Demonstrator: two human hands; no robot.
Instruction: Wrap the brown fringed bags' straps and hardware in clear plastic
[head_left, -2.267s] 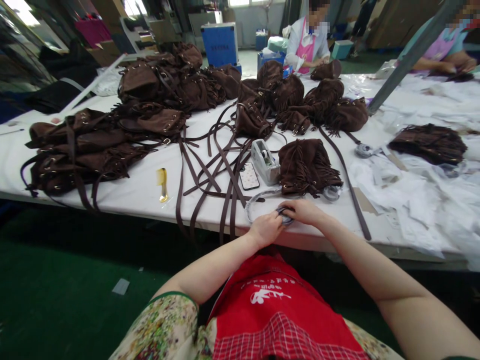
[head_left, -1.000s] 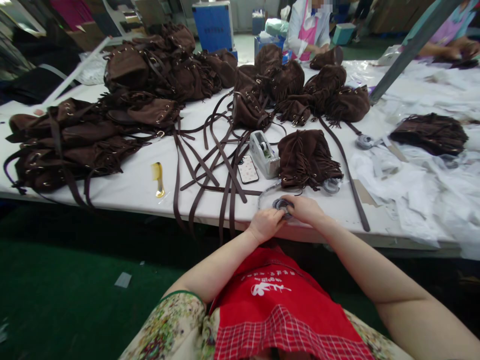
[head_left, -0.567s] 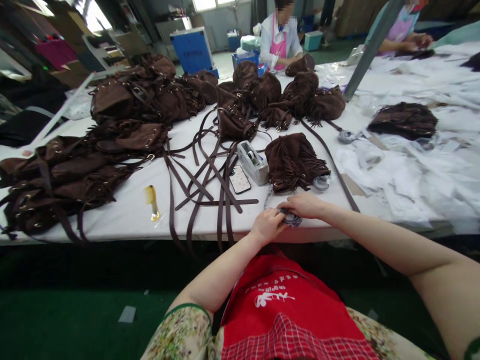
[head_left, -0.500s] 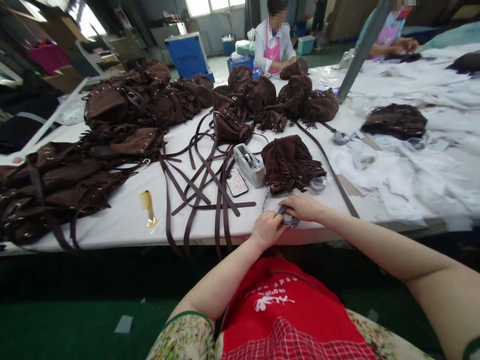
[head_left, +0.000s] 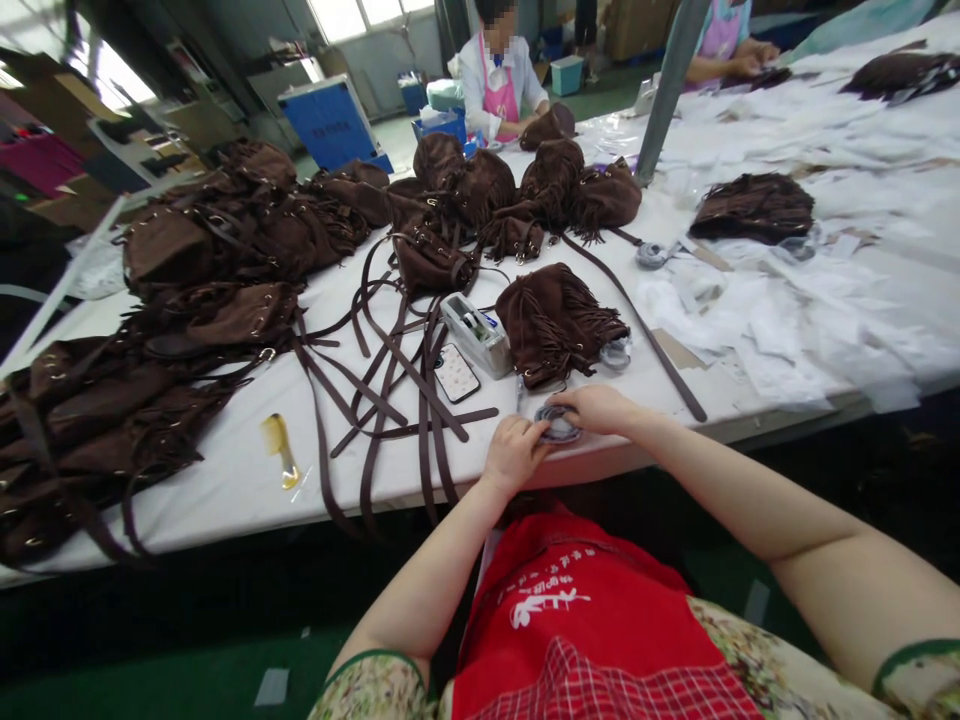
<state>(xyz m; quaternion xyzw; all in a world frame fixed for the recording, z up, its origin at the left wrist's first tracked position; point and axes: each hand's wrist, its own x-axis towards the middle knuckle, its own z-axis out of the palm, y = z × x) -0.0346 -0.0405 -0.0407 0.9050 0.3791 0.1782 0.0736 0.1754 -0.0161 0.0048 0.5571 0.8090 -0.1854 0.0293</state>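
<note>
My left hand [head_left: 513,452] and my right hand [head_left: 596,408] meet at the near edge of the white table [head_left: 240,470]. Both pinch a small coiled grey strap [head_left: 556,424] wrapped in clear film. Just beyond it lies a brown fringed suede bag [head_left: 553,322]. A tape dispenser [head_left: 475,333] and a phone [head_left: 455,372] lie left of that bag. Loose brown leather straps [head_left: 390,385] spread over the table and hang off its front edge.
Heaps of brown fringed bags [head_left: 187,290] fill the table's left and far middle. A yellow comb [head_left: 279,447] lies near the front edge. White wrapping paper [head_left: 795,310] covers the right side. A grey pole [head_left: 664,80] rises behind. Two people [head_left: 499,75] work at the far side.
The view has swung and tilted, so the table now slopes. My hands stay together on the coiled strap at the table edge, turning it slightly.
</note>
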